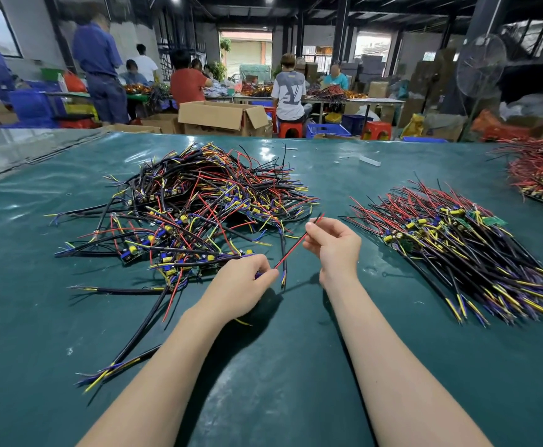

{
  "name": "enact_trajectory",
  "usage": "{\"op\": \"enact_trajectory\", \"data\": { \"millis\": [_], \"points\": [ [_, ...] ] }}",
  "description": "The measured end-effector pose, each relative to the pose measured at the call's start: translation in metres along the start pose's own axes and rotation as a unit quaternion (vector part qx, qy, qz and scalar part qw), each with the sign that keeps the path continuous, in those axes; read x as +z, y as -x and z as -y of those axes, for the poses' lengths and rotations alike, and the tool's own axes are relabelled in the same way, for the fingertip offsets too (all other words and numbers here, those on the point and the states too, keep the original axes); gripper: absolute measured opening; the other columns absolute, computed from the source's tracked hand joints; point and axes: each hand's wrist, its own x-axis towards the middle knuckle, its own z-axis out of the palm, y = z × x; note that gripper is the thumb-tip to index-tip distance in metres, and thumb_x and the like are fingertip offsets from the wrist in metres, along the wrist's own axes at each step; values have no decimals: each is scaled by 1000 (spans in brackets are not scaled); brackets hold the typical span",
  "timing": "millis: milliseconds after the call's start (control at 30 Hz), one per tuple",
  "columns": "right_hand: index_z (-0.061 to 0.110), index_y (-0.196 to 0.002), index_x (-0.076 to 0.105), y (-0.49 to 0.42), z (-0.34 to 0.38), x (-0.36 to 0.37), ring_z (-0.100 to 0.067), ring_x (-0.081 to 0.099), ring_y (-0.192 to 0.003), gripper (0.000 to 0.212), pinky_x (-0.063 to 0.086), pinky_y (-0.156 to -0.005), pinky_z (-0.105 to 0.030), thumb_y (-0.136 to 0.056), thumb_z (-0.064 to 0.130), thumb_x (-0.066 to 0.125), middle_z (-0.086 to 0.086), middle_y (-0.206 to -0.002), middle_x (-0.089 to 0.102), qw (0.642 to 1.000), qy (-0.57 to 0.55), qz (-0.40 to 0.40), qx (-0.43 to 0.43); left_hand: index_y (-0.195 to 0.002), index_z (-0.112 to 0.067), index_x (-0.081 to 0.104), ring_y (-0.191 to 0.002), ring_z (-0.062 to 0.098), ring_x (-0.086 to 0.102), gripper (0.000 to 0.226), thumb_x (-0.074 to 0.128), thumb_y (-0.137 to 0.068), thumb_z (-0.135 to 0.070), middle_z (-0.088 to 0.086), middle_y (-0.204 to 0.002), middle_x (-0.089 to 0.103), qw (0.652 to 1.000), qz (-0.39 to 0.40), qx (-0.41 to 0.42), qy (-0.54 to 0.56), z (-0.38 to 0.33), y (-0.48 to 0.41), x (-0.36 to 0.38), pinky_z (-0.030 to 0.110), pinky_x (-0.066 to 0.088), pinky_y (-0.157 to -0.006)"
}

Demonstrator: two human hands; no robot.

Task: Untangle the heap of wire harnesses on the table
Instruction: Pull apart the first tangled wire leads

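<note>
Here, left hand (241, 285) and right hand (333, 245), fingers (268, 276) in pinch on red wire (291, 251); board (491, 221) print illegible.

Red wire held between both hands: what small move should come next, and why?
Probably draw it clear of the heap, toward the neat pile on the right. The left hand and right hand each pinch the red wire, which runs straight between them at the heap's near edge, so its harness seems nearly free.
</note>
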Motion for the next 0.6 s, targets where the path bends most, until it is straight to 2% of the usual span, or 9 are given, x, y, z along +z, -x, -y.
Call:
{"op": "enact_trajectory", "data": {
  "millis": [200, 300, 367, 433, 500, 600],
  "points": [
    [7, -68, 50, -1, 3, 3, -4, 48, -32, 24, 44, -36, -16, -89, -3, 51, 6, -37, 50, 995, -85, -14, 49, -57, -11, 42, -51, 17, 35, 41, 49, -91, -31, 2, -51, 37, 999, -45, -5, -17, -7, 0, 3, 32, 23, -52],
    [6, -64, 50, -2, 4, 1, -4, 47, -29, 28, 40, -32, -14, -91, 1, 49, 6, -34, 49, 993, -93, -31, 67, -57, -9, 40, -49, 17, 31, 41, 46, -92, -28, 2, -50, 33, 999, -26, 24, -15, -7, 1, 3, 34, 19, -53],
    [6, -63, 50, -2, 3, 1, -4, 46, -28, 28, 38, -31, -14, -91, 1, 49, 6, -34, 48, 994, -84, -30, 64, -55, -10, 43, -50, 16, 35, 41, 43, -93, -26, 1, -49, 37, 999, -9, 32, -20, -6, 1, 3, 34, 21, -54],
    [5, -63, 51, -2, 2, 2, -4, 45, -28, 28, 38, -30, -14, -91, 1, 49, 6, -34, 48, 995, -73, -29, 53, -51, -16, 44, -47, 10, 40, 43, 43, -93, -25, -4, -45, 42, 999, 15, 31, -12, -5, 0, 2, 32, 26, -54],
    [6, -65, 54, -2, 2, 1, -4, 46, -30, 28, 40, -32, -15, -92, 3, 49, 6, -36, 49, 997, -69, -22, 41, -48, -20, 44, -40, 3, 40, 44, 45, -92, -22, -7, -36, 43, 998, 28, 20, 46, -3, 0, 0, 27, 30, -51],
    [8, -73, 59, -1, 4, 1, -3, 47, -32, 26, 42, -35, -14, -95, 14, 47, 5, -38, 53, 996, -60, 26, 61, -52, -17, 46, -33, 2, 37, 41, 46, -93, -16, -8, -31, 41, 986, 17, -3, 163, 1, 0, -2, 16, 30, -45]
  ]
}}
